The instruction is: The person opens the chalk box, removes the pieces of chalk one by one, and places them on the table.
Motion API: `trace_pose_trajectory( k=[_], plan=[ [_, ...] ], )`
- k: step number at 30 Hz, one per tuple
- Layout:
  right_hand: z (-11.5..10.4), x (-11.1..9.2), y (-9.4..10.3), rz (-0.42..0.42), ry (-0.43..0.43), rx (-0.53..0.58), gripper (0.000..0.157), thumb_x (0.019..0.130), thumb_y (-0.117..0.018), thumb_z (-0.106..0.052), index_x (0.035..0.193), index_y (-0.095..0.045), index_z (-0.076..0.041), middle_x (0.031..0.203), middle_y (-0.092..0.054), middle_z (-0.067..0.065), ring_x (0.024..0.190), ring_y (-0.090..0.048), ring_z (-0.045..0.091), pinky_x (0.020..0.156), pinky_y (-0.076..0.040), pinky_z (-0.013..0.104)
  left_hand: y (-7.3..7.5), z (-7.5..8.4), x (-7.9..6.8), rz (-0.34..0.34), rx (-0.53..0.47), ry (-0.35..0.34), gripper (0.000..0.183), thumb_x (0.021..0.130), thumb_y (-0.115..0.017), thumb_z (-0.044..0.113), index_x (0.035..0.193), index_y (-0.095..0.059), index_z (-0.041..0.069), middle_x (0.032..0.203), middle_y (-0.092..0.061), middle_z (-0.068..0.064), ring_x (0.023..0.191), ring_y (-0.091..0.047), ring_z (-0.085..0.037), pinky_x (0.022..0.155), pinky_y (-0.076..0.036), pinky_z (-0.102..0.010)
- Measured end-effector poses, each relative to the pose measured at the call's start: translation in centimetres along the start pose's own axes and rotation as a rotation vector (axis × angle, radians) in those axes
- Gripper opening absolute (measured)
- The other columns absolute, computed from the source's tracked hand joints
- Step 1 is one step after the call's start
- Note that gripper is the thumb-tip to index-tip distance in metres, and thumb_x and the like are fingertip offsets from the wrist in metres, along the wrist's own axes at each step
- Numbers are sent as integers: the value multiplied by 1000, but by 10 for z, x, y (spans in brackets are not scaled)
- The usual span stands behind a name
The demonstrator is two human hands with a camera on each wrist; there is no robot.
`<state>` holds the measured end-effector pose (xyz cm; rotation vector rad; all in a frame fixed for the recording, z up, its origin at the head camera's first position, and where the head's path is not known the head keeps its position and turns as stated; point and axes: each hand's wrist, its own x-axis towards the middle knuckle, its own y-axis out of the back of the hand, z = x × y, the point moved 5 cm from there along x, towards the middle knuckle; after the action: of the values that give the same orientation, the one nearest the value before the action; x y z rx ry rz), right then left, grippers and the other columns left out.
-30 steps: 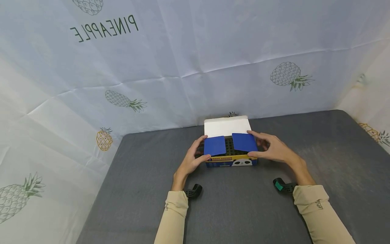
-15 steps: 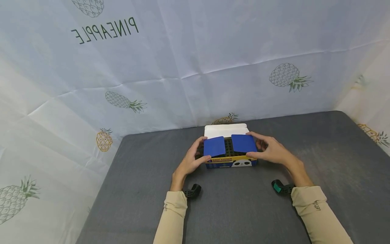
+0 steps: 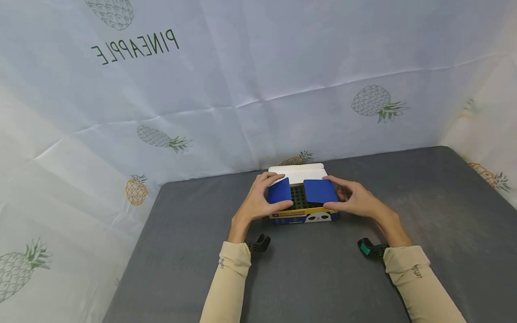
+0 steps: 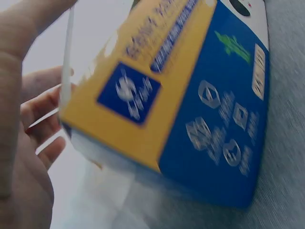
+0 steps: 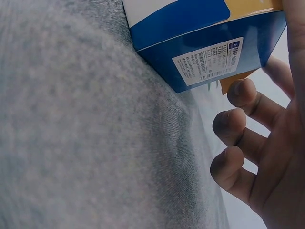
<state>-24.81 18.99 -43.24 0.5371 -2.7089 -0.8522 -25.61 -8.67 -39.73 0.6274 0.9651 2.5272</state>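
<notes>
Box (image 3: 291, 217), blue and yellow with a panda face (image 3: 317, 217) on the front, sits open on the dark grey table (image 3: 181, 251), close to its back edge. The left hand (image 3: 258, 202) pinches the left flap (image 3: 279, 192) by its front and back edges, thumb near, forefinger far; the right hand (image 3: 359, 200) pinches the right flap (image 3: 321, 191) in the same way, its lower fingers curling loosely apart from the box in the right wrist view. Both flaps screen the ends of the box, so only a middle strip of its dark, hole-dotted contents (image 3: 299, 197) shows. Behind, the white lid (image 3: 300, 172) rises, just in front of a pale cloth (image 3: 250, 58) printed with pineapples. Black wrist bands (image 3: 260, 243) stick out inward beside rolled beige sleeves (image 3: 226, 287). A white label (image 5: 209, 61) is stuck on the right end of the box; its small print is unreadable.
</notes>
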Motion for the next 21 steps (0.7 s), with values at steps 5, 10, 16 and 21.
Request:
trace_pose_trajectory(
  k=[5,10,16,21],
  plan=[
    [0,1,-1,0,5,6,78,87,-83,-24,154,-46,-12,72,-41,0,62,-39,8,57,-36,28,6,9,4,-15,-12,-47,67,83,-81,34,142,-60,11,140,-57,-12,127,-55,-32,101,-55,-53],
    [0,1,0,2,-3,10,79,87,-83,-24,155,-45,-13,71,-40,-1,62,-39,8,57,-36,28,21,11,-1,47,-45,-125,79,88,-71,62,140,-60,4,132,-62,-13,121,-61,-30,105,-53,-53],
    [0,0,0,-5,-11,25,80,87,-83,-24,156,-44,-13,71,-40,0,63,-39,9,58,-35,28,38,5,-13,76,-81,-153,95,88,-55,79,150,-50,6,136,-57,-23,124,-59,-35,108,-50,-52],
    [0,-1,-1,-6,-5,31,80,87,-83,-23,156,-44,-12,71,-39,0,62,-38,8,57,-35,28,50,-5,-23,80,-112,-136,78,89,-75,55,147,-52,7,137,-56,-23,127,-58,-36,110,-50,-51]
  ],
)
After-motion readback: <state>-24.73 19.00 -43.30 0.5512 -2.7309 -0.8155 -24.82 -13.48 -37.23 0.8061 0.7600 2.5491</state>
